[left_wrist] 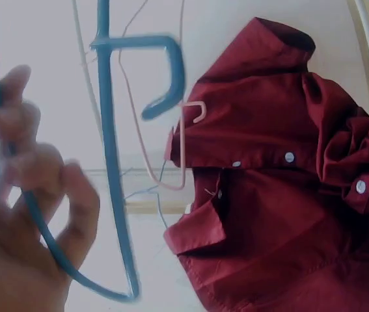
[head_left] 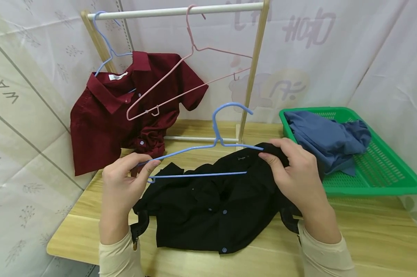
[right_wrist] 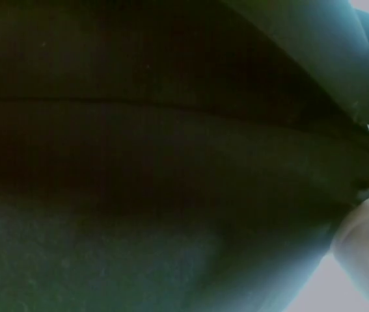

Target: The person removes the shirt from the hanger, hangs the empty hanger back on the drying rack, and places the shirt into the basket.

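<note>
A blue clothes hanger (head_left: pixel 194 148) is held up in front of the body, its hook pointing upward. My left hand (head_left: pixel 123 188) pinches its left arm between thumb and fingers; the left wrist view shows the bare left end of the hanger (left_wrist: pixel 111 162) close up. My right hand (head_left: pixel 294 173) pinches the shoulder of a black button-up shirt (head_left: pixel 211 204) with the hanger's right arm, whose end is hidden inside the cloth. The rest of the shirt hangs down over the table, buttons facing me. Black cloth (right_wrist: pixel 138 156) fills most of the right wrist view.
Behind stands a rack with a white top rail (head_left: pixel 142 14). A dark red shirt (head_left: pixel 108 127) on a blue hanger and a bare pink hanger (head_left: pixel 166 75) hang from it. To the right, a green basket (head_left: pixel 384 188) holds blue clothing (head_left: pixel 329 134). The wooden table (head_left: pixel 87 234) lies below.
</note>
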The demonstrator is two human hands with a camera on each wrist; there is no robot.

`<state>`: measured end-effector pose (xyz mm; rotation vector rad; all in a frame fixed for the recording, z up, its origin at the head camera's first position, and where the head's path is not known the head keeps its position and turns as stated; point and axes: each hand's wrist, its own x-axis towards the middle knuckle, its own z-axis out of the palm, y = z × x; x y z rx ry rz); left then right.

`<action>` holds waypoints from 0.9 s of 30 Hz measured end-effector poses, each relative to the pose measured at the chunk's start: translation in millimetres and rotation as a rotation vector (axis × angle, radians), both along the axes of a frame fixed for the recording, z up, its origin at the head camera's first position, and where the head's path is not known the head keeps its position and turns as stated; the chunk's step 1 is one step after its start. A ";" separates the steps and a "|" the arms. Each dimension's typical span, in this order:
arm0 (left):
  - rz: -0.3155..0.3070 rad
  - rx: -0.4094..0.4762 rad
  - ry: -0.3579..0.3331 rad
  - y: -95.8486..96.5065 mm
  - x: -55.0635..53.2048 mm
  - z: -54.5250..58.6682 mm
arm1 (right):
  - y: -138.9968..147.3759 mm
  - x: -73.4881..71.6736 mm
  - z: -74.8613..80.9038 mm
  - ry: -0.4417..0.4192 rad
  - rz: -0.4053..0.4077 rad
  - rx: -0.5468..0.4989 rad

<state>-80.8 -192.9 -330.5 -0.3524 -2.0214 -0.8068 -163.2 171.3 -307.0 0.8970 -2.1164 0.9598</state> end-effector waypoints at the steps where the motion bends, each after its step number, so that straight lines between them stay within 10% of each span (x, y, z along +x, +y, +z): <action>1: 0.032 -0.017 0.008 -0.4 -0.3 -0.5 | 0.6 0.0 0.3 -0.003 -0.001 -0.004; 5: 0.082 0.002 0.031 -2.2 -0.7 -3.5 | 2.0 0.4 0.0 0.001 0.001 -0.046; 27: -0.088 0.249 0.123 -24.2 15.9 -0.7 | 17.1 -6.1 -4.6 -0.051 -0.030 -0.129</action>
